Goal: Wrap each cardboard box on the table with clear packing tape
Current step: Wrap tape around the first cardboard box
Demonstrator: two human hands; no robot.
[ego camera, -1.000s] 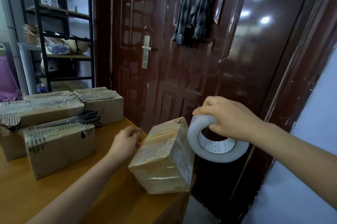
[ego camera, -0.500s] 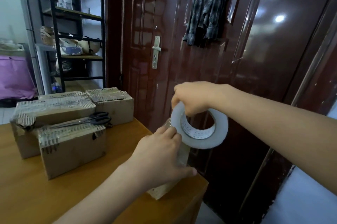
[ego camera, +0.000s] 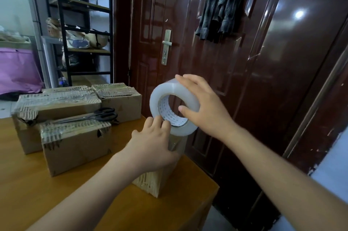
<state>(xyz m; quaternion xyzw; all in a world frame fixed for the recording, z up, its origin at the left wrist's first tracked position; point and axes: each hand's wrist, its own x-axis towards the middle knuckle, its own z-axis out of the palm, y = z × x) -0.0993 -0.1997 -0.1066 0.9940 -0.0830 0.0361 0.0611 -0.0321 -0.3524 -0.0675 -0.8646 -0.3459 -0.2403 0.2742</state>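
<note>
So the right hand [ego camera: 203, 106] has the tape roll [ego camera: 174, 106] grasped from the far side, fingers over the top and thumb on the near face, holding it up right above the box [ego camera: 160, 178] being wrapped. The left hand [ego camera: 152, 146] sits just below the roll, fingertips up against its lower rim, looks like pinching the loose end of tape there, but clear tape is honestly hard to make out so I can't swear to it. That hand and forearm cover most of the box; only its corrugated lower end and a shiny taped bit by the thumb show, standing at the bench [ego camera: 56, 193] corner. Off past the left hand, three more boxes [ego camera: 75, 146] are bunched together, the back ones partly hidden behind the front one, with scissors [ego camera: 98, 116] lying on top. Behind the right hand is a dark door [ego camera: 244, 80] with a plaid shirt [ego camera: 222, 1] hanging, cut off at the top.
</note>
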